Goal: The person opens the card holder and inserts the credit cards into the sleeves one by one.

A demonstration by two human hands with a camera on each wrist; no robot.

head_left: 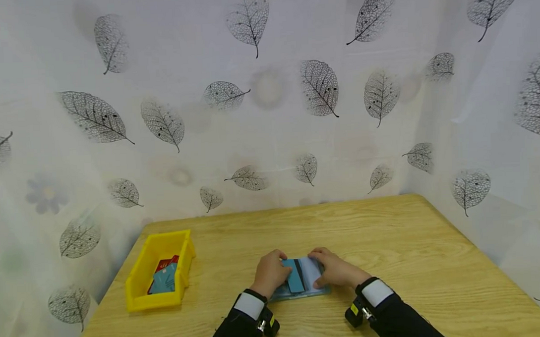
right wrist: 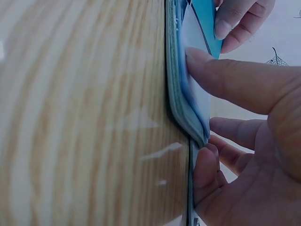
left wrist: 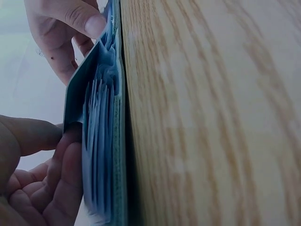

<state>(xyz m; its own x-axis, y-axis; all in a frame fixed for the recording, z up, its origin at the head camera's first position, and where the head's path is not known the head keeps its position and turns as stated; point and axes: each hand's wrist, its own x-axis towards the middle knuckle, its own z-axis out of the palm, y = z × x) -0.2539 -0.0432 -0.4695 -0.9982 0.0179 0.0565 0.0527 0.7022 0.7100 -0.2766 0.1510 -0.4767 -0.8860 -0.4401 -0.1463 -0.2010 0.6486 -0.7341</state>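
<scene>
A card holder point(head_left: 321, 292) with clear sleeves lies open on the table, its stacked sleeves point(left wrist: 96, 155) seen edge-on in the left wrist view. My left hand point(head_left: 270, 272) pinches a blue card point(head_left: 295, 279) with a black stripe, between thumb and fingers. The card tilts up over the sleeves in the left wrist view. At the opposite side, my right hand point(head_left: 338, 269) grips the holder's right part. Its thumb point(right wrist: 202, 66) presses on a pale sleeve page point(right wrist: 197, 89), while the other fingers curl at the outer edge.
A yellow bin point(head_left: 131, 292) stands at the left of the wooden table point(head_left: 388, 229). Inside it lie a blue card point(head_left: 164, 279) and red cards point(head_left: 162, 265). Behind the table hangs a white curtain point(head_left: 273, 133) printed with leaves.
</scene>
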